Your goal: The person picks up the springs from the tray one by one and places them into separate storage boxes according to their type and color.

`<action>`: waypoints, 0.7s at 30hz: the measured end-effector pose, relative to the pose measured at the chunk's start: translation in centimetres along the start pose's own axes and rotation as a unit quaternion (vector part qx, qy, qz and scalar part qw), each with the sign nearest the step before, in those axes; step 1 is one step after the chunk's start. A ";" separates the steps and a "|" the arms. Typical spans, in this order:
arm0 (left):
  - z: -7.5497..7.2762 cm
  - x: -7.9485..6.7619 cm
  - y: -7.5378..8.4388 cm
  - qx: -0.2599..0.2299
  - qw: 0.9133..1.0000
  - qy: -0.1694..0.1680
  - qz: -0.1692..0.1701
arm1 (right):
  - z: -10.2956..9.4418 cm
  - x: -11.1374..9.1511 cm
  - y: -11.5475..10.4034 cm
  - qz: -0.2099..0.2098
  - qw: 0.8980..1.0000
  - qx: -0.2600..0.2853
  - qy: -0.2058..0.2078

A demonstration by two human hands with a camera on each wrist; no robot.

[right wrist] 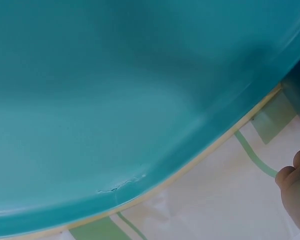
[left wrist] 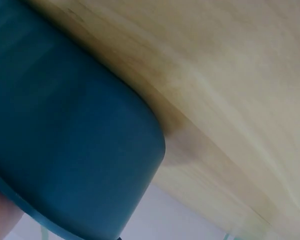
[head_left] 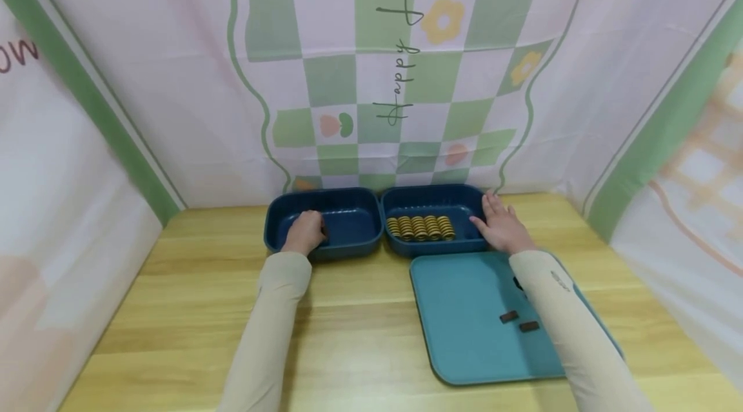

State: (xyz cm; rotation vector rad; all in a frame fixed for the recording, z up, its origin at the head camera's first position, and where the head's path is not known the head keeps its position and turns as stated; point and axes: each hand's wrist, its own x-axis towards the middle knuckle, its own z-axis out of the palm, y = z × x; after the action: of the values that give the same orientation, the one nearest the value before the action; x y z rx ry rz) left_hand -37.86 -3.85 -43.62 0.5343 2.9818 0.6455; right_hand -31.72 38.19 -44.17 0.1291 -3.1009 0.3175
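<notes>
My left hand reaches over the front rim into the left dark blue dish, fingers curled downward. A small dark brown piece shows at its fingertips, mostly hidden by the hand. In the left wrist view the dish's outer wall fills the left side, with a bit of the hand at the edge. My right hand rests with extended fingers on the right end of the second blue dish. Several gold-and-black ridged cylinders lie in a row inside that dish.
A teal tray lies at front right under my right forearm. On it are two small dark brown pieces and a black item partly hidden by the sleeve. The wooden table ends at a patterned cloth behind the dishes.
</notes>
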 end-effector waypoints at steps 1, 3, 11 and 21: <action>0.1 0.1 0.0 0.003 1.000 -0.002 0.002 | 0.0 0.0 0.0 0.000 1.000 0.000 0.001; 0.2 0.2 -0.1 0.008 1.000 -0.004 0.004 | 0.0 -0.1 0.0 0.000 1.000 0.000 0.001; 0.1 0.3 -0.4 0.013 1.000 -0.003 0.008 | 0.0 -0.2 -0.1 0.000 1.000 0.007 0.001; -0.7 -0.3 0.6 0.020 0.998 0.042 0.039 | -0.2 -0.1 -0.1 0.001 1.000 -0.004 -0.009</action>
State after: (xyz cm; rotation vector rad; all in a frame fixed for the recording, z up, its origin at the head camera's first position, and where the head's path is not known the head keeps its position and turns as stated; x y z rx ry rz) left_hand -37.43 -3.70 -42.75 0.6443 3.0717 0.6314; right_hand -31.59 38.16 -43.95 0.1306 -3.1199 0.3060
